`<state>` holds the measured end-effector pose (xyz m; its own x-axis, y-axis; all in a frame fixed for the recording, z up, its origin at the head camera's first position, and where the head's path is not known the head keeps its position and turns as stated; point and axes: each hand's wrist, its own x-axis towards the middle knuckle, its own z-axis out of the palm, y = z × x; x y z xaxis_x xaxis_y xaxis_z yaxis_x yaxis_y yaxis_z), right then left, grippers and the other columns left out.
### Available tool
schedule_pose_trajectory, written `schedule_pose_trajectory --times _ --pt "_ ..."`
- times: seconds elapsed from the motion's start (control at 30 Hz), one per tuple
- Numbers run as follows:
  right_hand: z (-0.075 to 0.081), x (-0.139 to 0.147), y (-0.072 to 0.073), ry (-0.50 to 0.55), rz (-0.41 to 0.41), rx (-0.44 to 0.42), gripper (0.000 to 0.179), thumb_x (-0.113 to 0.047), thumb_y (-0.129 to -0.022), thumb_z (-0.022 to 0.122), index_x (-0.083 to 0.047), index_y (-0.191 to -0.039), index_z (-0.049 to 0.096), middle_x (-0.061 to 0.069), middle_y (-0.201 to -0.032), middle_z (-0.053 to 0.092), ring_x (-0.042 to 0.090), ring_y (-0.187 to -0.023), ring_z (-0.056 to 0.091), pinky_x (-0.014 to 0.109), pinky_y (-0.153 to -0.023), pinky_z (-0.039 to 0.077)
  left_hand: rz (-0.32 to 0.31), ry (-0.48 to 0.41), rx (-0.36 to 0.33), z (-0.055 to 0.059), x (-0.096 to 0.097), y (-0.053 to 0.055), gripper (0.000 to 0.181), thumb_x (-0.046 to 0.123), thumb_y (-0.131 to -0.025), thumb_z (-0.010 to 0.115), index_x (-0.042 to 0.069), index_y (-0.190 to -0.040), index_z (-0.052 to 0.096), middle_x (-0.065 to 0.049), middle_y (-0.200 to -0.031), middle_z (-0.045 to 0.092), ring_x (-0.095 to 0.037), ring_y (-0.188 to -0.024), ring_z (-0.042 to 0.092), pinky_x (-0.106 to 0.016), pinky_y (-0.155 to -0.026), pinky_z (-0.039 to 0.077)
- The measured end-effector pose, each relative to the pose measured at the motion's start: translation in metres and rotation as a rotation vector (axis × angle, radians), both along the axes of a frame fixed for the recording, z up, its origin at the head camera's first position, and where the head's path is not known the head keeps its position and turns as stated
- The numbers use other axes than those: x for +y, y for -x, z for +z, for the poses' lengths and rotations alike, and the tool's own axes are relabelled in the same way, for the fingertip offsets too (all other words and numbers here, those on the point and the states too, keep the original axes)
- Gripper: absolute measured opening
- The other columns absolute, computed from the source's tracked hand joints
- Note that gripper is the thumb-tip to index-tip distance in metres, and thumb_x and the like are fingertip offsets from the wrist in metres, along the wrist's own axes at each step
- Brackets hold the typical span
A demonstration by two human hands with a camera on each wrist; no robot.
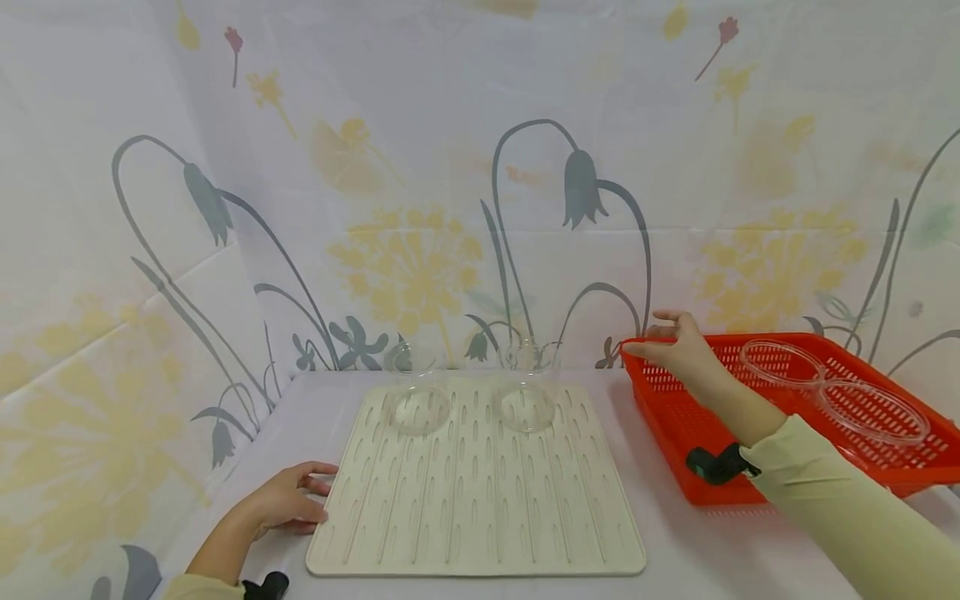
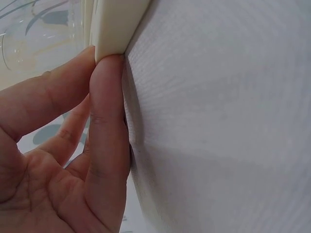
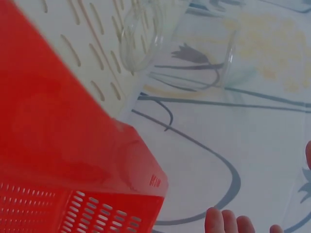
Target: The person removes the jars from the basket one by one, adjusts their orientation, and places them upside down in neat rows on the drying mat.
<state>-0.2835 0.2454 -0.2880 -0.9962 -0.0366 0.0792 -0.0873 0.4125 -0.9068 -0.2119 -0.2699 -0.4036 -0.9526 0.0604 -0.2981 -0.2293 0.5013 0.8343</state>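
Observation:
A cream ridged drying mat (image 1: 480,500) lies flat on the white table. My left hand (image 1: 281,504) is at its left edge; in the left wrist view the thumb and index finger (image 2: 107,107) pinch that edge. Toward the back of the mat stand two clear, cup-like vessels, one on the left (image 1: 418,410) and one on the right (image 1: 527,407). My right hand (image 1: 686,354) reaches over the back left corner of a red plastic basket (image 1: 660,433), fingers spread and holding nothing. In the right wrist view several fingertips (image 3: 214,221) show apart from the basket's corner.
Inside the basket, toward the right, lie two clear round pieces with wide rims, one farther back (image 1: 783,364) and one nearer (image 1: 873,411). A flower-printed cloth (image 1: 450,167) hangs behind the table and along its left side.

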Motion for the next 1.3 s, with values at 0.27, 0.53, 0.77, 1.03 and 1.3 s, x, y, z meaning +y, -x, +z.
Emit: schedule_pose_trajectory --times 0.27,0.53,0.77,1.03,1.3 --pt "0.002 0.008 0.000 -0.024 -0.011 0.001 0.092 -0.034 -0.086 0.067 0.000 -0.145 0.006 0.030 -0.139 0.030 0.045 -0.125 0.028 0.057 -0.102 0.026 0.005 -0.002 -0.013 -0.001 0.000 0.000 0.065 -0.015 -0.069 0.069 -0.006 -0.129 0.044 -0.014 -0.099 0.051 -0.020 -0.068 0.055 -0.032 -0.058 0.053" --pt "0.003 0.018 -0.002 -0.017 -0.010 0.001 0.089 -0.032 -0.088 0.064 0.000 -0.145 0.005 0.030 -0.141 0.024 0.045 -0.125 0.027 0.057 -0.102 0.027 0.001 -0.013 -0.025 0.000 -0.001 -0.001 0.065 -0.015 -0.070 0.069 -0.006 -0.129 0.043 -0.013 -0.098 0.050 -0.020 -0.066 0.055 -0.031 -0.057 0.053" --pt "0.006 0.029 -0.001 -0.008 -0.015 0.015 0.090 -0.033 -0.088 0.065 0.000 -0.145 0.003 0.030 -0.141 0.023 0.044 -0.126 0.026 0.058 -0.101 0.026 0.008 -0.017 -0.030 0.002 -0.001 -0.001 0.065 -0.015 -0.070 0.069 -0.006 -0.129 0.043 -0.014 -0.100 0.050 -0.020 -0.068 0.056 -0.031 -0.059 0.054" --pt "0.007 0.044 -0.004 -0.027 -0.029 0.007 0.096 -0.037 -0.087 0.064 0.000 -0.146 -0.001 0.032 -0.143 0.018 0.047 -0.127 0.025 0.060 -0.101 0.026 -0.003 -0.032 -0.023 0.001 -0.001 -0.001 0.066 -0.015 -0.070 0.069 -0.007 -0.130 0.042 -0.015 -0.100 0.049 -0.020 -0.068 0.055 -0.032 -0.058 0.054" --pt "0.005 0.058 -0.005 -0.027 -0.050 0.003 0.097 -0.039 -0.088 0.063 0.000 -0.146 -0.003 0.032 -0.144 0.015 0.048 -0.127 0.024 0.060 -0.100 0.027 0.001 -0.023 -0.022 0.000 -0.002 0.000 0.066 -0.014 -0.070 0.070 -0.006 -0.130 0.043 -0.014 -0.100 0.049 -0.020 -0.066 0.055 -0.031 -0.058 0.054"
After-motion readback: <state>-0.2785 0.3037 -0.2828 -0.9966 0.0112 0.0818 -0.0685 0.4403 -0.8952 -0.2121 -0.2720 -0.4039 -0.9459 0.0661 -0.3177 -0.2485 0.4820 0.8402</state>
